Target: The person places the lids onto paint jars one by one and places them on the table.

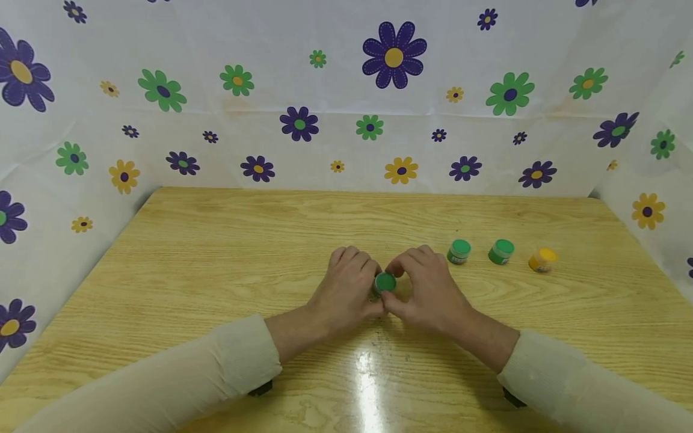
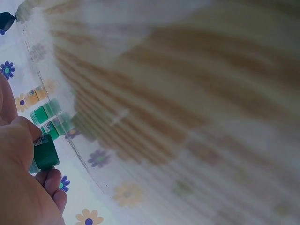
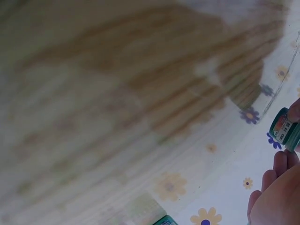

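Observation:
A small dark green paint jar [image 1: 385,282] is between the two hands at the middle of the table, its round top facing up in the head view. My left hand [image 1: 349,285] grips it from the left, partly hiding its side. From the right, my right hand [image 1: 428,288] pinches it, with thumb and index finger at the rim of the top. The left wrist view shows the jar [image 2: 46,152] against the left fingers. A printed label faces the right wrist view on the jar [image 3: 284,127], beside the fingertips.
Two more green jars [image 1: 459,251] [image 1: 501,251] and a yellow jar [image 1: 542,260] stand in a row to the right, on the wood-grain table [image 1: 271,222]. A flower-printed white cloth [image 1: 206,36] hangs behind and at both sides.

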A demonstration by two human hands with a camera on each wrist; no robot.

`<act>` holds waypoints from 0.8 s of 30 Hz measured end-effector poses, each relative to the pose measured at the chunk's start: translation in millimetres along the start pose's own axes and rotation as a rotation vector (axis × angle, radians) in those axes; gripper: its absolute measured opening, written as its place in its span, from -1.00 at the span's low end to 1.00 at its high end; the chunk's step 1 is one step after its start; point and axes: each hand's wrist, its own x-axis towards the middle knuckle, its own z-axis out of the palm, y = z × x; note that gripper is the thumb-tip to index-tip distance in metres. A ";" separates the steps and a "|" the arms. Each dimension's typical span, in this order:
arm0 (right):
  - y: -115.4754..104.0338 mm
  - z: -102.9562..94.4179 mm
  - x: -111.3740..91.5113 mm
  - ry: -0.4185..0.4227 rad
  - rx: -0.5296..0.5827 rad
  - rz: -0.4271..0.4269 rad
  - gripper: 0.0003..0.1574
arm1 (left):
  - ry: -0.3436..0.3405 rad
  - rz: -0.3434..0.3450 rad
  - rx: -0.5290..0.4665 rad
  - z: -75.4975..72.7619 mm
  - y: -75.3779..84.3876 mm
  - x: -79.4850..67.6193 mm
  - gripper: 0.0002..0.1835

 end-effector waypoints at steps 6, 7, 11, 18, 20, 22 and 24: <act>-1.7 -0.5 0.0 -0.001 -0.020 0.034 -0.65 | 0.004 0.010 -0.015 -0.1 -0.4 -0.7 -0.67; -2.1 -0.5 0.0 0.000 -0.022 0.037 -0.65 | 0.001 0.010 -0.016 -0.3 -0.3 -0.8 -0.67; -2.5 -0.2 0.3 0.002 -0.032 0.050 -0.61 | -0.016 0.004 -0.017 -1.0 0.2 -0.8 -0.66; -4.4 -1.2 0.9 0.003 -0.050 0.122 -0.53 | -0.041 -0.017 -0.027 -2.2 1.4 -0.6 -0.67; -4.4 -1.5 0.8 0.004 -0.037 0.125 -0.54 | -0.048 -0.027 -0.025 -2.5 1.8 -0.6 -0.65; -3.9 -1.7 0.6 -0.003 -0.016 0.104 -0.57 | -0.052 -0.032 -0.026 -2.7 2.0 -0.6 -0.63; -3.1 -1.3 0.6 -0.011 0.003 0.074 -0.60 | -0.056 -0.038 -0.023 -2.9 2.1 -0.6 -0.62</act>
